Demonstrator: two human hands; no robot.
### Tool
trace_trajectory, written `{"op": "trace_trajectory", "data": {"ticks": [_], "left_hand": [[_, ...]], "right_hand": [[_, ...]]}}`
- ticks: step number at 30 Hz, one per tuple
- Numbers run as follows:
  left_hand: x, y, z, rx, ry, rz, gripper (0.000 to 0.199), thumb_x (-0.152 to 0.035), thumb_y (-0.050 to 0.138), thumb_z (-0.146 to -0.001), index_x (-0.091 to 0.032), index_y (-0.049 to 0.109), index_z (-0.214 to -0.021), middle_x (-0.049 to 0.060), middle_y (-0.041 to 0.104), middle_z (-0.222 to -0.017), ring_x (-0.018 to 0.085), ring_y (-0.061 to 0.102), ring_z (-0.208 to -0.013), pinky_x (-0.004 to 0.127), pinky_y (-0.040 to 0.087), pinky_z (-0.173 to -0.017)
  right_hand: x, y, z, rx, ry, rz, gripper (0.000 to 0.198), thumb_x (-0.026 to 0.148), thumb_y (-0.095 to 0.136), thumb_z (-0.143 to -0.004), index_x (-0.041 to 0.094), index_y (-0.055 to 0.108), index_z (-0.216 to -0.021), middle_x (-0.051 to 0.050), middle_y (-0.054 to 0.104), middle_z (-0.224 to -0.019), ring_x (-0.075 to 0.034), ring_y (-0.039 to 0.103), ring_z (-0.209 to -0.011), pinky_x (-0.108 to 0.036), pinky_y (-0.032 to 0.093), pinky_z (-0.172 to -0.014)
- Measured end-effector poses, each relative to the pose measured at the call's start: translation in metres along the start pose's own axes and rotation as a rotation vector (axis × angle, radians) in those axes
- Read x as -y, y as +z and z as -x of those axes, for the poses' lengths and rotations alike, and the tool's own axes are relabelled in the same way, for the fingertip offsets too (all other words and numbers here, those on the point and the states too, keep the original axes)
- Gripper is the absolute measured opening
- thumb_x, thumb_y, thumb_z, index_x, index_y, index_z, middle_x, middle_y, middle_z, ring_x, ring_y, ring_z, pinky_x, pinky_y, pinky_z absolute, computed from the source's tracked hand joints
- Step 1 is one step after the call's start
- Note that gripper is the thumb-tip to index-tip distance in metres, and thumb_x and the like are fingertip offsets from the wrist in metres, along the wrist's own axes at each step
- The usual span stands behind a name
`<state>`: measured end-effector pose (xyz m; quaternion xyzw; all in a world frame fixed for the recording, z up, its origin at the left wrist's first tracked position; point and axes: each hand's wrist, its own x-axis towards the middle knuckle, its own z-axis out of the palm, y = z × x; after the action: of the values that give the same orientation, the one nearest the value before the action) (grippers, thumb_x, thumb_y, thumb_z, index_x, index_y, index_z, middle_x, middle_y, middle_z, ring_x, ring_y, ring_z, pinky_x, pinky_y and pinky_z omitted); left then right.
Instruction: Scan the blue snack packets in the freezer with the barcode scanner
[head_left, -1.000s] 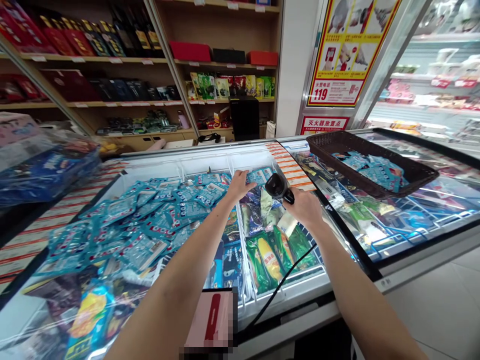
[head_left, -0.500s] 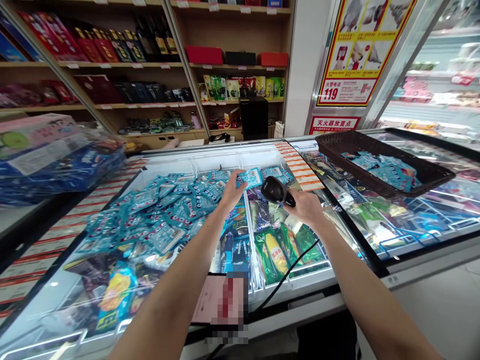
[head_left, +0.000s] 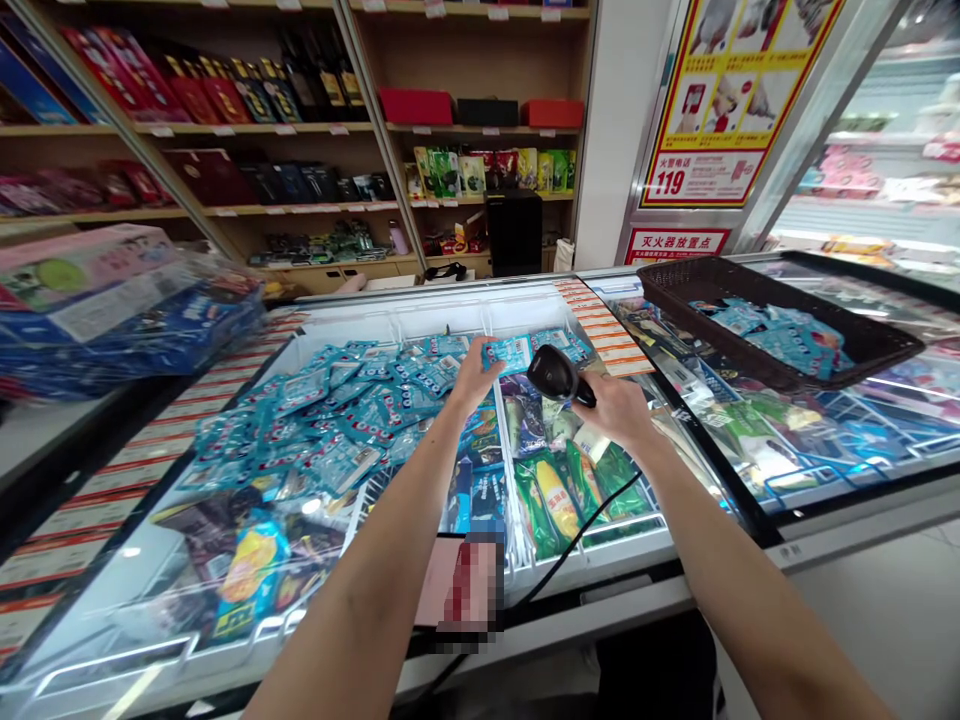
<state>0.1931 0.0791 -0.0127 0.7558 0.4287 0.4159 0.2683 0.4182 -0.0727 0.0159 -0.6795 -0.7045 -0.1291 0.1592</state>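
Between the thumb and fingers of my left hand [head_left: 474,374] is a small light-blue packet [head_left: 511,353], held up over the freezer. My right hand [head_left: 615,408] grips the handle of a black barcode scanner [head_left: 553,372], its head turned towards the packet and close to it. From the scanner a black cable [head_left: 577,540] runs down to the freezer's front edge. Left of my hands, a wide heap of similar blue packets [head_left: 330,410] lies on the freezer. Green and yellow corn packs [head_left: 553,495] show below the scanner, inside a white wire compartment.
A dark brown basket [head_left: 885,355] holding more blue packets stands on the freezer at right. Wrapped boxes [head_left: 112,310] are stacked at the left. A partly blurred pink-screened device [head_left: 442,590] lies at the front edge. Behind are stocked wooden shelves [head_left: 300,130].
The view has shifted slightly, so the scene sits a little further right. Both hands keep their holds, and the packet and scanner stay close together.
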Motion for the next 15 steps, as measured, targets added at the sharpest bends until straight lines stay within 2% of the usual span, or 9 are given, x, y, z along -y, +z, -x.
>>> {"op": "trace_trajectory", "data": {"ticks": [5,15], "left_hand": [[-0.002,-0.002,-0.0005,0.028,-0.044,0.015,0.045,-0.034,0.062,-0.079,-0.022,0.047,-0.12,-0.002,0.047,-0.073,0.009,0.038,-0.057,0.024,0.033,-0.055],[0.0018,-0.0006,-0.0017,0.049,-0.031,0.06,0.044,-0.035,0.061,-0.08,-0.023,0.046,-0.119,0.0,0.053,-0.082,0.01,0.045,-0.064,0.023,0.036,-0.059]], "right_hand": [[-0.0004,0.0011,0.0004,-0.036,-0.017,-0.006,0.037,0.041,0.053,-0.082,0.024,0.058,-0.114,-0.004,0.07,-0.092,-0.02,0.065,-0.079,-0.026,0.038,-0.062],[0.0001,0.0013,0.001,-0.017,-0.027,-0.02,0.037,0.04,0.054,-0.082,0.022,0.058,-0.115,-0.005,0.07,-0.093,-0.02,0.065,-0.082,-0.026,0.038,-0.063]]}}
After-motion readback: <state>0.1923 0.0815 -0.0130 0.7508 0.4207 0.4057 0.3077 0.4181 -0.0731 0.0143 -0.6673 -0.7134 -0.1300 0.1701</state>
